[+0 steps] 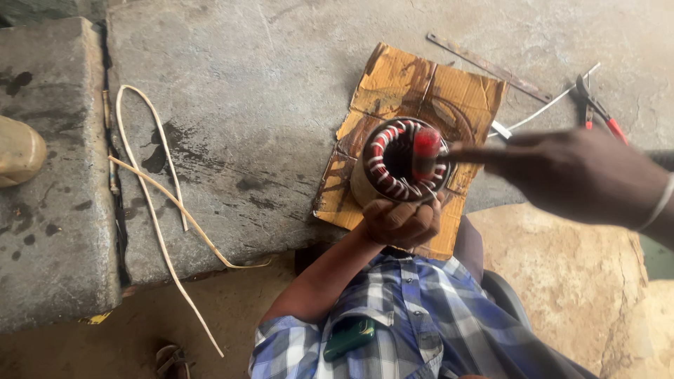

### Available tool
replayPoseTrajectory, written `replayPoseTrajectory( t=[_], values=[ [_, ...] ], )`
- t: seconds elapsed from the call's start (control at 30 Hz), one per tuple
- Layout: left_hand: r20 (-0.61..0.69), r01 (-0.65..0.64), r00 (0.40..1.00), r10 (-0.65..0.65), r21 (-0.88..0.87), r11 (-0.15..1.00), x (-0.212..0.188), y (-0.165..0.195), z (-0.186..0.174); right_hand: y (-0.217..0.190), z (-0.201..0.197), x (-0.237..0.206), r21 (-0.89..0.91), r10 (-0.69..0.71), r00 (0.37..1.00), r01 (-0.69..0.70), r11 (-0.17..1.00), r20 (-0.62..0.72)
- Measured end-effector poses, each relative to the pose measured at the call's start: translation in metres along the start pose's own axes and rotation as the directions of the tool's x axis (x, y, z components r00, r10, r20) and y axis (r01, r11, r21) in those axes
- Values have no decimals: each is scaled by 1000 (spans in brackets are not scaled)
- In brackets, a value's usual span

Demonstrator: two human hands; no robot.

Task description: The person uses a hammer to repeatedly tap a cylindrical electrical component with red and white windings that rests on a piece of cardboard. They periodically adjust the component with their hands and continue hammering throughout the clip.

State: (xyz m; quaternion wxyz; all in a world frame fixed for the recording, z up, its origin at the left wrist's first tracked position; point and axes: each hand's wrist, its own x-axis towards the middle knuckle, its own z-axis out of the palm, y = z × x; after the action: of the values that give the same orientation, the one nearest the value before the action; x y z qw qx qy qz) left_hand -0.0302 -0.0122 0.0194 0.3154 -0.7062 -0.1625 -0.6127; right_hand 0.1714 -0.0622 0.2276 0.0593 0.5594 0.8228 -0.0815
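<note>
A round motor stator [385, 163] with red and white windings stands on a stained piece of cardboard [414, 84] on a concrete slab. My left hand [401, 222] grips the stator's near rim from below. My right hand [576, 175] comes in from the right, blurred, with its fingers stretched toward a red cylindrical object [425, 151] that stands in the stator's bore. The fingertips touch or pinch this object; the blur hides the grip.
Red-handled pliers [598, 109], a thin white rod [551, 104] and a flat metal strip [491, 67] lie beyond the cardboard at the right. Long pale strips [151, 189] curl across the slab at the left. A green phone [349, 337] sits in my shirt pocket.
</note>
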Motion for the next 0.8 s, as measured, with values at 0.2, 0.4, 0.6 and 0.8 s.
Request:
replayPoseTrajectory(
  t=[0.2, 0.4, 0.6, 0.8],
  values=[
    [10, -8, 1000, 8, -26, 1000, -12, 5, 8, -11, -2, 16, -235, 218, 931, -151, 960, 293],
    [29, -4, 1000, 6, -44, 999, -14, 5, 10, -9, -7, 25, -77, 138, 977, -127, 989, 162],
    [29, -13, 999, 14, -44, 999, -10, 1, 15, 14, 6, 0, 4, -149, 960, 155, 988, -236],
    [48, -40, 998, 41, -31, 999, -15, 2, 22, 37, 44, -23, -119, -127, 967, 102, 988, -220]
  ],
)
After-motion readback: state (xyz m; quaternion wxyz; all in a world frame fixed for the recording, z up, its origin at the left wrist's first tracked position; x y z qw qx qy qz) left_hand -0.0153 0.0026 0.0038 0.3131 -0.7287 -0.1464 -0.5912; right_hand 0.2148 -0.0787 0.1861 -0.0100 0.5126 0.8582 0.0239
